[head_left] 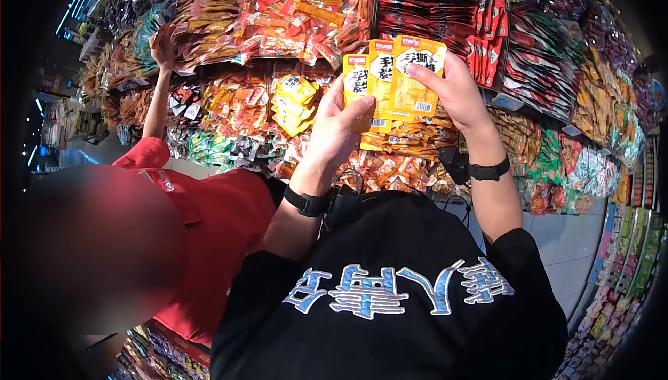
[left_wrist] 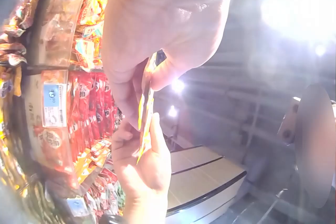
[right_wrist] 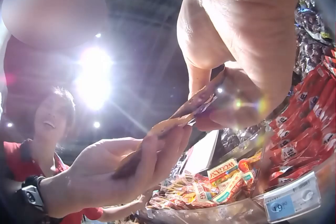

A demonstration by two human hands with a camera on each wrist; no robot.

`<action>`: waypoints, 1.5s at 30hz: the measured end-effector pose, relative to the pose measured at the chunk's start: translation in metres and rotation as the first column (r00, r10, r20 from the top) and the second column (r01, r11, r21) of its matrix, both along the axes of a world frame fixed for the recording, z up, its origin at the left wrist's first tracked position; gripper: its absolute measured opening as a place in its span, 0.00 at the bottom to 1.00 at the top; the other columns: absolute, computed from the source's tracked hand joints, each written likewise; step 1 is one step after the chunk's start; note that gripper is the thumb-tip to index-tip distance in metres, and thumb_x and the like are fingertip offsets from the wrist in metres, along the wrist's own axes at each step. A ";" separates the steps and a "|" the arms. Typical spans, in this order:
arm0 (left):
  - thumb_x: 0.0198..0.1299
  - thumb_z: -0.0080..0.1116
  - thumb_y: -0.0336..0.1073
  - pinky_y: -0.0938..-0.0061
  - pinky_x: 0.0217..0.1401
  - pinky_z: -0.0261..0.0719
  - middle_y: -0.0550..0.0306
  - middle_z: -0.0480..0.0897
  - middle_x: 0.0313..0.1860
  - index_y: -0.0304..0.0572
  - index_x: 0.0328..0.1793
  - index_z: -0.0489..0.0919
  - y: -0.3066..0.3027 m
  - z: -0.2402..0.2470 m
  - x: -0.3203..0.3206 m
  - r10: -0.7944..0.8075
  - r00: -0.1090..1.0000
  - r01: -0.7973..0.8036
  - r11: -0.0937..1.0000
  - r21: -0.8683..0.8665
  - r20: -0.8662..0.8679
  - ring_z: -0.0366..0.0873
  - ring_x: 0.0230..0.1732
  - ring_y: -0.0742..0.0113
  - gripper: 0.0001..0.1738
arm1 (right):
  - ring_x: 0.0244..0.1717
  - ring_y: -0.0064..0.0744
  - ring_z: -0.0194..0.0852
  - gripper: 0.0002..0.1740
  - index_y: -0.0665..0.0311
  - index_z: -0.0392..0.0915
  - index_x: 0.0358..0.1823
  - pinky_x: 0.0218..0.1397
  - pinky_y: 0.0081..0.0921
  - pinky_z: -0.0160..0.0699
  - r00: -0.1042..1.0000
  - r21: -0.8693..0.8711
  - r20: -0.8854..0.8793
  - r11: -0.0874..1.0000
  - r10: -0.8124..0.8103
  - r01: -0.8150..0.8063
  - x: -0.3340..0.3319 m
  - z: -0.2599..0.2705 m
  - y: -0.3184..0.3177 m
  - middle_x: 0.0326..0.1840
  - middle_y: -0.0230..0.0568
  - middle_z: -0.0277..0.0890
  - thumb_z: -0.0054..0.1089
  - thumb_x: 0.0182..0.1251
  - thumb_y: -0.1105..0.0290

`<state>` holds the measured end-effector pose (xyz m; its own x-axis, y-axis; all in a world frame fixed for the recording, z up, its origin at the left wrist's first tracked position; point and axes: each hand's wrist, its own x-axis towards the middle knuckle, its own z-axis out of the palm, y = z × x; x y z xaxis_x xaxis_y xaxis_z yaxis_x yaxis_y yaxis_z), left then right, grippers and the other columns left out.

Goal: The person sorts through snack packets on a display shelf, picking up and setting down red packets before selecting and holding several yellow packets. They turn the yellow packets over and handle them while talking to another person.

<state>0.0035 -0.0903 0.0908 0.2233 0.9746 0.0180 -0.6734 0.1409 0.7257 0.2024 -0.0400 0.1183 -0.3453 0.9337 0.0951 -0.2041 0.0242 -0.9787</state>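
Several yellow snack packets (head_left: 382, 81) are fanned out side by side in the head view, between the two hands. The left hand (head_left: 334, 129) pinches the left packet (head_left: 358, 82), thumb across its front. At the other end, the right hand (head_left: 460, 96) grips the right packet (head_left: 417, 77) with its thumb on the printed face. In the left wrist view the packets (left_wrist: 145, 108) are seen edge-on between the left hand (left_wrist: 163, 24) above and the right hand (left_wrist: 144, 163) below. The right wrist view has both the right hand (right_wrist: 241, 40) and left hand (right_wrist: 110, 174) on the thin packets (right_wrist: 173, 121).
Bins of packaged snacks (head_left: 316, 14) fill the display behind the hands. Red packets (head_left: 442, 14) lie to the upper right, small yellow packets (head_left: 295, 101) below. A person in a red shirt (head_left: 229, 230) stands at the left, one arm (head_left: 158, 95) stretched to the display.
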 end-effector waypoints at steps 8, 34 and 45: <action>0.67 0.52 0.28 0.65 0.66 0.76 0.51 0.78 0.63 0.38 0.72 0.65 -0.004 0.011 -0.006 0.021 0.999 -0.016 0.992 -0.123 0.039 0.77 0.62 0.63 0.26 | 0.48 0.22 0.81 0.16 0.71 0.73 0.57 0.53 0.24 0.81 0.999 0.111 0.031 0.994 -0.020 0.016 -0.005 0.007 -0.002 0.49 0.38 0.82 0.61 0.71 0.74; 0.59 0.60 0.28 0.75 0.43 0.82 0.56 0.82 0.46 0.38 0.61 0.72 0.008 -0.145 -0.081 0.187 0.725 -0.348 0.930 -0.118 -0.662 0.82 0.42 0.70 0.23 | 0.52 0.32 0.80 0.34 0.62 0.47 0.79 0.55 0.29 0.77 0.914 -0.193 0.373 0.977 0.160 -0.093 -0.025 -0.115 -0.036 0.56 0.45 0.76 0.48 0.79 0.61; 0.47 0.74 0.44 0.65 0.55 0.78 0.36 0.82 0.53 0.23 0.59 0.73 0.138 -0.200 -0.144 0.278 0.037 -0.815 0.565 0.132 -0.960 0.81 0.53 0.54 0.38 | 0.48 0.31 0.82 0.29 0.63 0.61 0.73 0.51 0.28 0.78 0.815 -0.190 0.571 0.950 -0.099 0.248 0.086 -0.192 -0.086 0.49 0.42 0.81 0.55 0.75 0.62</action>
<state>-0.1404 0.0480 -0.1090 -0.7750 0.6267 -0.0814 0.2801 0.4562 0.8446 0.2888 -0.1261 -0.0735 -0.0994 0.9491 -0.2988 0.3519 -0.2474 -0.9028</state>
